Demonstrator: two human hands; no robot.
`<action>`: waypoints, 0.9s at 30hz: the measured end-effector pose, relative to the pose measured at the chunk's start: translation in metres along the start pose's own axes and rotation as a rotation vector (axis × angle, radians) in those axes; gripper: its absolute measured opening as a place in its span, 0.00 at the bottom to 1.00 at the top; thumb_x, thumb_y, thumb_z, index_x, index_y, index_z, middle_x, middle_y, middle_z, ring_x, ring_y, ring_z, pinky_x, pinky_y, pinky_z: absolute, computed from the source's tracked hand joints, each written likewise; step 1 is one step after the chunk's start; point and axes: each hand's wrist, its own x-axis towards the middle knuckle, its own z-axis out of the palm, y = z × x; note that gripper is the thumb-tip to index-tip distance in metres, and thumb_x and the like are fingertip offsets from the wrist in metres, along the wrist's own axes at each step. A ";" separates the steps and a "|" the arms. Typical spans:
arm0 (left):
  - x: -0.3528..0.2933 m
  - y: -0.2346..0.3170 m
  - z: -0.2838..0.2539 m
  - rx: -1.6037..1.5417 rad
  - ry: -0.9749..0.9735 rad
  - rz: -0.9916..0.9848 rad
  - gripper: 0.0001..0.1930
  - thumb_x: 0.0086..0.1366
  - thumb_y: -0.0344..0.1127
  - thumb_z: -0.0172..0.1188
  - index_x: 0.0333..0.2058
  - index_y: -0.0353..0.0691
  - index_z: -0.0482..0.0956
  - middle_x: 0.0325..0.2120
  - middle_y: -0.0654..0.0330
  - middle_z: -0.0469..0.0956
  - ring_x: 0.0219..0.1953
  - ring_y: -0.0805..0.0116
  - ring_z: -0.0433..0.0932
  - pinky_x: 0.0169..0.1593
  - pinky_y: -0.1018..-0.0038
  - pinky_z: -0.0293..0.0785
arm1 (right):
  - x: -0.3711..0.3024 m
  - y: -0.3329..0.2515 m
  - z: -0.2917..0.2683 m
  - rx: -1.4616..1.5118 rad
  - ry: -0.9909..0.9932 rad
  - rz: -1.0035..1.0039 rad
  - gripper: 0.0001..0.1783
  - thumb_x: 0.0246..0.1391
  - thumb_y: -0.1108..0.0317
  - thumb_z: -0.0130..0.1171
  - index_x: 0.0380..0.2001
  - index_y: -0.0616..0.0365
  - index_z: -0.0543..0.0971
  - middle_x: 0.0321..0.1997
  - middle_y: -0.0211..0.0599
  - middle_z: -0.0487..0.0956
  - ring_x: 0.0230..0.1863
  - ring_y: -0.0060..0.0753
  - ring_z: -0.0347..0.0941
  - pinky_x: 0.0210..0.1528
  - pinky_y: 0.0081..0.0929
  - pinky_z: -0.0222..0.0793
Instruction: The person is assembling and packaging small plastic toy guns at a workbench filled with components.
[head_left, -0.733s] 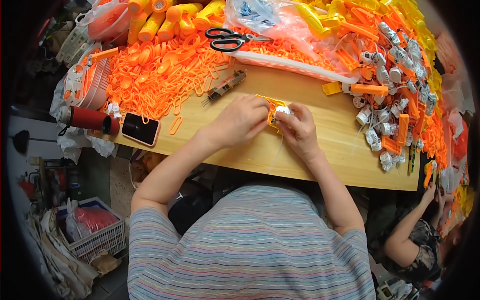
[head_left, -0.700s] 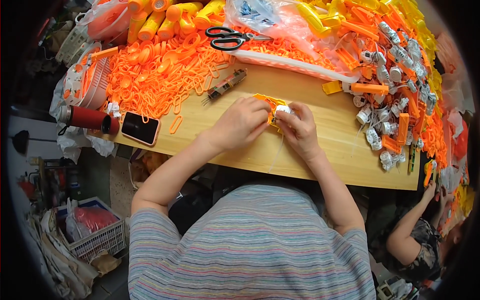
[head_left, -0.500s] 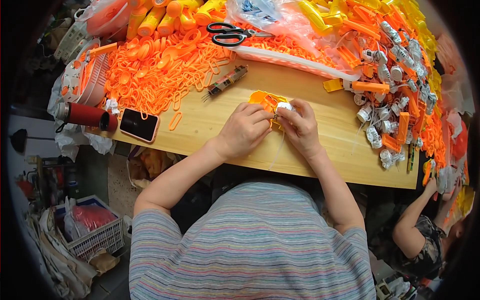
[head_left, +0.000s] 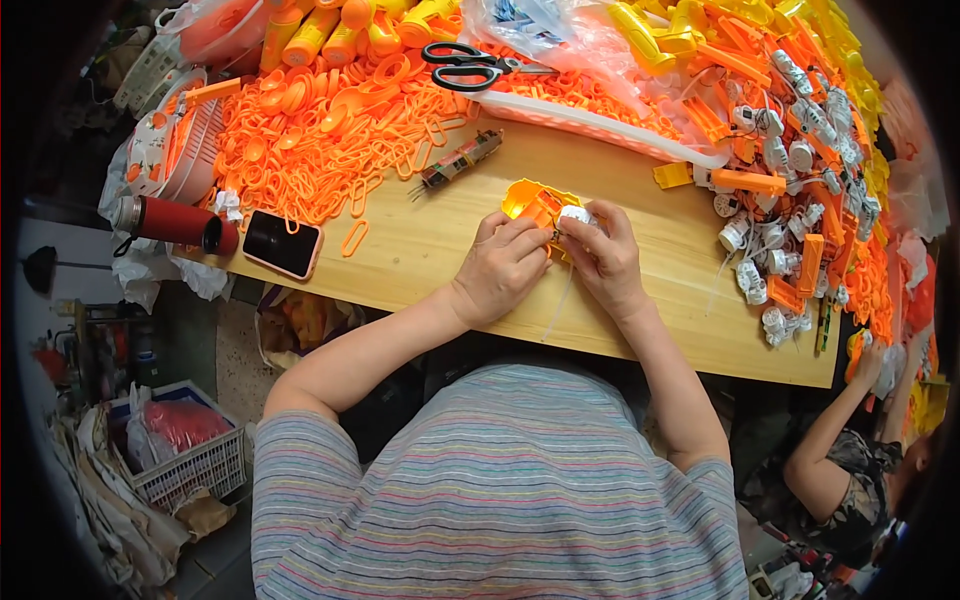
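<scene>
At the near side, a thin white strip (head_left: 558, 308) hangs down over the wooden table (head_left: 670, 300). It is best to leave it loose and not let it get caught under a palm.

A bit farther, the two hands are close together at one small thing. The left hand (head_left: 505, 258) has its fingers curled on the near left side of a yellow shell (head_left: 519, 193). I cannot tell just what those fingertips pinch. The right hand (head_left: 606, 262) has its thumb and finger clamped on a round white piece (head_left: 576, 215) at the shell's right side. The shell is in the middle of the table's near part, with an orange piece (head_left: 543, 207) inside it.

To do this well, I think the left hand should hold the shell steady while the right moves the white piece gently. Little pushes seem safer than one hard push, which could bend something.

Farther off, a dark bundle (head_left: 461, 160) lies to the left, well apart from the hands. The black scissors (head_left: 465, 72) are farther still, out of the way.
</scene>
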 end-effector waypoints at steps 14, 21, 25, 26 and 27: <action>0.033 -0.106 -0.045 0.246 -0.388 -0.588 0.15 0.58 0.37 0.66 0.39 0.34 0.80 0.37 0.45 0.76 0.44 0.47 0.76 0.49 0.57 0.73 | 0.006 0.002 -0.006 0.054 -0.063 -0.027 0.23 0.44 0.74 0.67 0.47 0.56 0.78 0.50 0.42 0.79 0.53 0.49 0.72 0.61 0.44 0.63; 0.024 -0.078 -0.055 0.211 -0.244 -0.543 0.16 0.55 0.33 0.68 0.37 0.33 0.73 0.32 0.50 0.76 0.38 0.51 0.77 0.43 0.59 0.74 | 0.004 -0.007 -0.012 -0.007 -0.092 -0.023 0.24 0.42 0.80 0.61 0.48 0.58 0.78 0.57 0.46 0.75 0.59 0.53 0.68 0.64 0.46 0.61; 0.017 -0.063 -0.048 -0.404 0.342 -0.603 0.24 0.51 0.29 0.75 0.40 0.36 0.68 0.30 0.59 0.76 0.30 0.71 0.76 0.34 0.73 0.76 | -0.001 -0.004 -0.004 -0.208 0.053 -0.130 0.26 0.45 0.82 0.61 0.51 0.57 0.77 0.60 0.49 0.71 0.61 0.54 0.66 0.65 0.48 0.59; 0.016 -0.059 -0.047 -0.404 0.344 -0.606 0.24 0.51 0.29 0.75 0.40 0.36 0.68 0.30 0.59 0.76 0.30 0.71 0.76 0.34 0.73 0.76 | -0.002 -0.004 -0.003 -0.226 0.117 -0.133 0.26 0.46 0.82 0.61 0.52 0.56 0.77 0.60 0.49 0.70 0.62 0.53 0.66 0.65 0.49 0.59; 0.016 -0.054 -0.045 -0.566 0.451 -0.640 0.25 0.51 0.29 0.76 0.41 0.37 0.67 0.30 0.62 0.74 0.28 0.76 0.74 0.32 0.77 0.74 | -0.003 -0.004 -0.003 -0.234 0.131 -0.114 0.22 0.48 0.78 0.64 0.48 0.57 0.78 0.60 0.51 0.69 0.62 0.54 0.66 0.64 0.48 0.61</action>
